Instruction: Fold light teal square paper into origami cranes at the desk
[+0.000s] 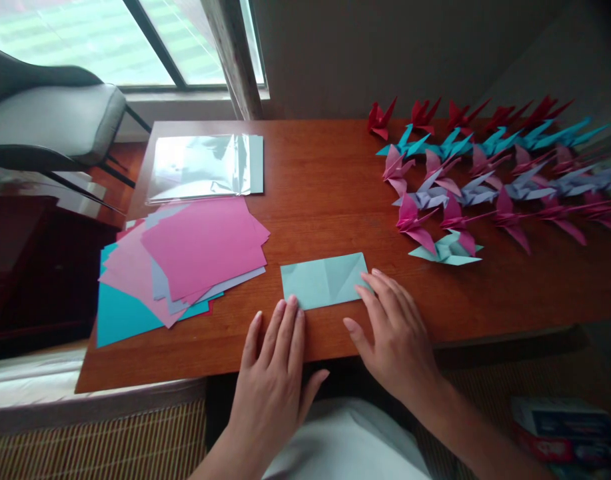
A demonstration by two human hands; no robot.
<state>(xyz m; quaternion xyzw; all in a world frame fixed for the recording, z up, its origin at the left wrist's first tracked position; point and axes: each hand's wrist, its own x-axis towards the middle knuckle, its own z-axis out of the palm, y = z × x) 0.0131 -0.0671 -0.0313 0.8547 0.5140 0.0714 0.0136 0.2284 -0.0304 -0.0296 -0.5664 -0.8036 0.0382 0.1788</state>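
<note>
A pale teal sheet, folded into a flat rectangle with crease lines, lies on the wooden table near its front edge. My left hand rests flat with fingers stretched out, its fingertips at the sheet's lower left edge. My right hand also lies open, fingertips pressing the sheet's lower right corner. Neither hand grips anything.
A loose stack of pink, lilac and teal square papers lies to the left, with a clear plastic sleeve behind it. Rows of folded paper cranes fill the right side. A grey chair stands by the window. A box sits on the floor, lower right.
</note>
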